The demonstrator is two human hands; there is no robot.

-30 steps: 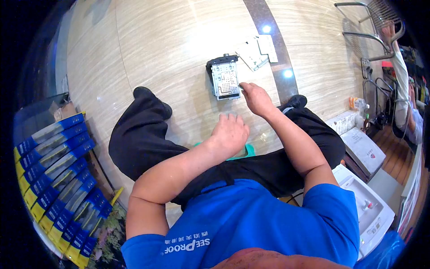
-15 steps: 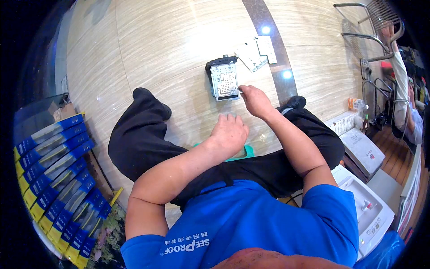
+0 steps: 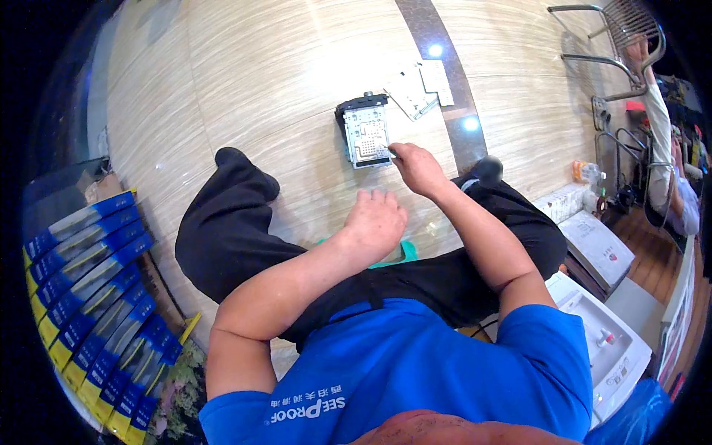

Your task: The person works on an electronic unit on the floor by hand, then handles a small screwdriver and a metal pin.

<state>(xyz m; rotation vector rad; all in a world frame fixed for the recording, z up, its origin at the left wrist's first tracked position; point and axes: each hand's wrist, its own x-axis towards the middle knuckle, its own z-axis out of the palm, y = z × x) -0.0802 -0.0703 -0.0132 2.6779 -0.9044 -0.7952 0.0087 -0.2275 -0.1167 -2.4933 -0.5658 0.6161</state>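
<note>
A metal-cased electronic unit (image 3: 365, 137), which looks like a car stereo with a black front part, lies on the floor between my feet. At its lower right edge is my right hand (image 3: 421, 170), thumb and fingers pinched together on a small thin thing whose tip meets the unit; its kind is too small to make out. My left hand (image 3: 377, 221) is lower and nearer to me, apart from the unit, with its back up and its fingers curled under. Whatever those fingers may hold is hidden. Beneath the left hand shows part of a green object (image 3: 404, 254).
Pale flat panels (image 3: 415, 90) lie beyond the unit on the right. Stacked blue and yellow boxes (image 3: 89, 297) stand at left. A white basin-like tray (image 3: 601, 334) is at right, with a bottle (image 3: 587, 172) and a metal chair (image 3: 630, 37) farther off. Another person's arm (image 3: 660, 119) shows there.
The whole view has shifted slightly to the left. My right hand stays pinched at the unit's edge, a touch lower, and my left hand keeps its curled pose.
</note>
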